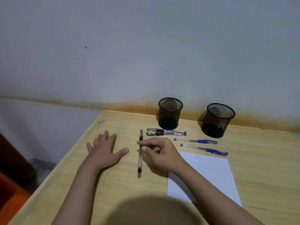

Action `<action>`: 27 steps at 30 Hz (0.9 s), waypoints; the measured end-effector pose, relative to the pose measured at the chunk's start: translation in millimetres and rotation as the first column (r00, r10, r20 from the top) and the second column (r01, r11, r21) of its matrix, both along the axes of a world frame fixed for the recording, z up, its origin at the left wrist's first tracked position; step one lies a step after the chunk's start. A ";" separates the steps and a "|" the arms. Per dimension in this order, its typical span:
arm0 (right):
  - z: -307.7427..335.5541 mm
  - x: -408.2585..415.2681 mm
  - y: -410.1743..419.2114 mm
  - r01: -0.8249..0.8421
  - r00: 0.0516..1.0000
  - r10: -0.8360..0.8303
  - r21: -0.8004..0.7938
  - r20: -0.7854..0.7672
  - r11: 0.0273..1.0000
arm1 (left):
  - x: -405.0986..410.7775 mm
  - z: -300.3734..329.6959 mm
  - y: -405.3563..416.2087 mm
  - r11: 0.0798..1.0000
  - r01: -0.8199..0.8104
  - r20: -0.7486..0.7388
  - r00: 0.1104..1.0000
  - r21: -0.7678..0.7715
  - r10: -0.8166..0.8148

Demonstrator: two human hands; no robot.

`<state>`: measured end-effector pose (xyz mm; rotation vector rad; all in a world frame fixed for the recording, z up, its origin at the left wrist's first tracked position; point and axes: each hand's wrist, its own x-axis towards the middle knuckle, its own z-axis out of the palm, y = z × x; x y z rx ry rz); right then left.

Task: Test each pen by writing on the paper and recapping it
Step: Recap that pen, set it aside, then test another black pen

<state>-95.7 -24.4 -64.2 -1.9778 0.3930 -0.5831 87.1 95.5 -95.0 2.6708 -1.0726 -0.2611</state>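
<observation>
My right hand (159,154) pinches a black capped pen (140,161) near its middle; the pen points away from me, just above or on the wooden table (113,184). My left hand (105,148) lies flat on the table with fingers spread, left of the pen. Two more black pens (166,132) lie side by side farther back. Two blue pens (195,141) (204,149) lie to the right of them. A white sheet of paper (209,172) lies at the right, partly under my right forearm.
Two black mesh pen cups (170,113) (217,120) stand at the back of the table against a grey wall (146,54). The table's left edge drops off to a dark floor with something orange (9,197) below.
</observation>
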 end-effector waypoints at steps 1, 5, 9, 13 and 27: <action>-1.5 5.0 3.9 0.026 1.000 -0.026 0.046 -0.007 0.999 | -0.1 -0.4 0.2 1.000 0.005 -0.002 1.000 -0.003 -0.005; -8.5 23.2 18.7 0.088 0.992 -0.073 0.156 -0.102 0.984 | 1.7 0.0 1.4 1.000 0.031 -0.024 0.999 -0.001 -0.031; -15.2 37.2 26.2 0.125 0.978 -0.110 0.076 -0.180 0.989 | 10.1 4.3 8.0 0.994 0.076 -0.086 0.994 0.078 -0.069; -16.5 43.8 28.7 0.074 0.967 -0.100 -0.119 -0.235 0.990 | 15.7 6.0 10.5 0.990 0.102 -0.119 0.989 0.098 -0.090; -11.2 20.9 -34.6 0.338 0.888 -0.448 -0.510 -0.107 0.791 | 14.5 5.6 10.4 0.985 0.112 -0.148 0.985 0.130 -0.093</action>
